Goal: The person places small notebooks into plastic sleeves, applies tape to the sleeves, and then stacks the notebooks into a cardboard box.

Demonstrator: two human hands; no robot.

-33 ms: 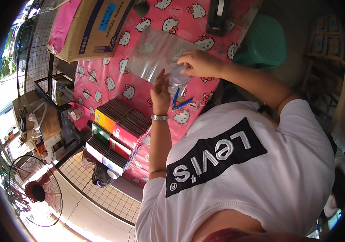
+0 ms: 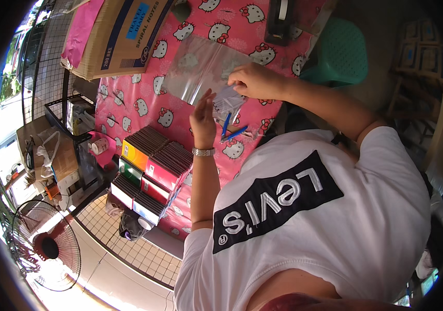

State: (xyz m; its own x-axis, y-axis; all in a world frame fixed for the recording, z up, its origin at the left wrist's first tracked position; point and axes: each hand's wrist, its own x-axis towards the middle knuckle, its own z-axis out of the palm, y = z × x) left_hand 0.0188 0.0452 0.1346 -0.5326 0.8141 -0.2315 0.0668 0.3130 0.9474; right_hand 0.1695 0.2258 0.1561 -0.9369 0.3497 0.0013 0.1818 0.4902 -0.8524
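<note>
My right hand (image 2: 256, 81) reaches in from the right, its thumb and fingers drawn together at the top of a pale, see-through plastic piece (image 2: 226, 103) with whitish bits in it. What exactly the fingertips pinch is too small to make out. My left hand (image 2: 203, 120) is raised beside that piece, fingers stretched out and pointing away from me, nothing seen in it. A large clear plastic sheet or bag (image 2: 187, 70) lies flat beyond both hands. Just nearer to me, a blue-handled cutting tool (image 2: 233, 135) rests on the table with its handles spread.
The table has a pink patterned cover (image 2: 139, 106). Stacked spiral notebooks (image 2: 154, 160) stand left of my left forearm. A big cardboard box (image 2: 123, 39) sits at the far left, a black tape dispenser (image 2: 278, 23) at the far edge. A green stool (image 2: 341, 52) is at right, a fan (image 2: 45, 245) at lower left.
My left hand has shifted slightly left and toward me. The right fingers have drawn closer together, and the pale plastic between the hands has moved a little.
</note>
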